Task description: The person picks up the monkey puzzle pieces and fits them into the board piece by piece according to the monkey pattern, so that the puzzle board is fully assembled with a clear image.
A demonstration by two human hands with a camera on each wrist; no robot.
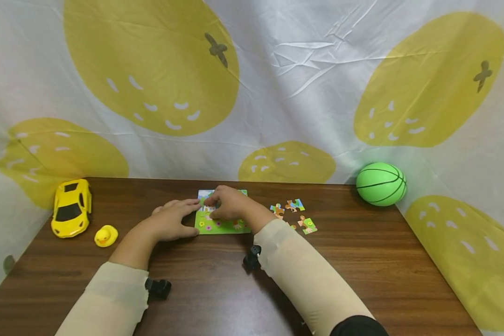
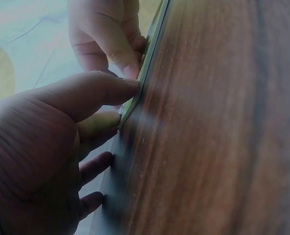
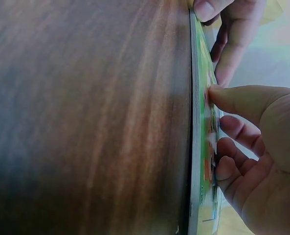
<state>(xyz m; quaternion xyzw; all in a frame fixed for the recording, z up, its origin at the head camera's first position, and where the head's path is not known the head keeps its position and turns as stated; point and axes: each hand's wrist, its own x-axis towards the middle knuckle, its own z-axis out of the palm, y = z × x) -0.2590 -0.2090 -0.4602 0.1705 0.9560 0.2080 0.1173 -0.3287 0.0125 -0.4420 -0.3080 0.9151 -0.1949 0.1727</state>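
A small jigsaw puzzle board [image 1: 206, 230] with a green and blue picture lies flat on the brown table. At its left edge is my left hand [image 1: 174, 220], its thumb and forefinger touching the board while the other fingers are spread. My right hand [image 1: 232, 205] is over the board, fingers bent. In the right wrist view the right thumb [image 3: 228, 99] and fingertips rest on the picture side, apart from each other. Whether a piece lies between them is hidden. Several loose puzzle pieces [image 1: 308, 225] lie to the right of the board, partly behind the right forearm.
On the left are a yellow toy car [image 1: 70, 210] and a yellow rubber duck [image 1: 106, 236]. A green ball [image 1: 381, 184] with black lines sits at the back right corner. A white curtain [image 1: 277, 93] with yellow fruit shapes hangs along the table's back and sides.
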